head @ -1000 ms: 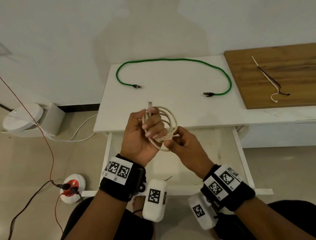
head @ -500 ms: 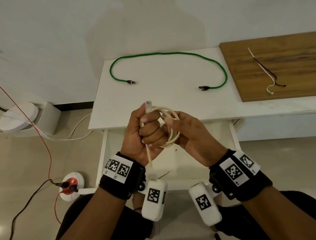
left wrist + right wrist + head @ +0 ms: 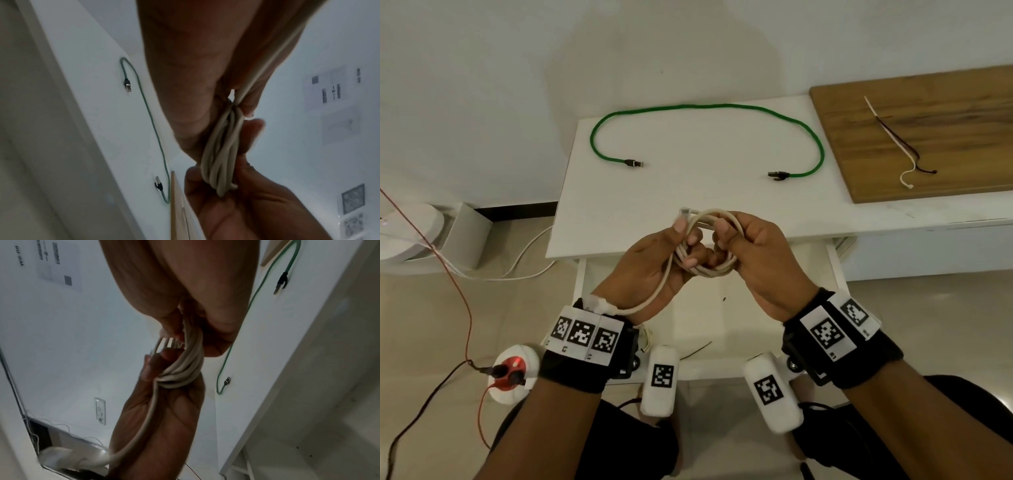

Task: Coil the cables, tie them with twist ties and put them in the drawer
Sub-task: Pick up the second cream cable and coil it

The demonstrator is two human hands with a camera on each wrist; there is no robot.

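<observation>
A cream cable (image 3: pixel 717 240) is wound into a small coil that both hands hold above the table's front edge. My left hand (image 3: pixel 671 253) grips the coil's left side, and the loose tail runs down across its palm to the left wrist. My right hand (image 3: pixel 736 243) grips the right side, fingers curled round the loops (image 3: pixel 221 155). The same coil (image 3: pixel 183 369) appears in the right wrist view. A green cable (image 3: pixel 705 109) lies uncoiled in an arc on the white table (image 3: pixel 619 212). Twist ties (image 3: pixel 893 140) lie on the wooden board (image 3: pixel 945 113). Below the hands is the pulled-out drawer (image 3: pixel 726 329).
On the floor at the left stand a white box (image 3: pixel 467 236), a round socket (image 3: pixel 512 373) with red and black leads, and loose white wires. The wall runs behind the table. The wooden board covers the surface to the right.
My right hand has come over from the coil's lower side to grip its right side. The left hand has turned palm up, and the cable tail now trails to the left wrist.
</observation>
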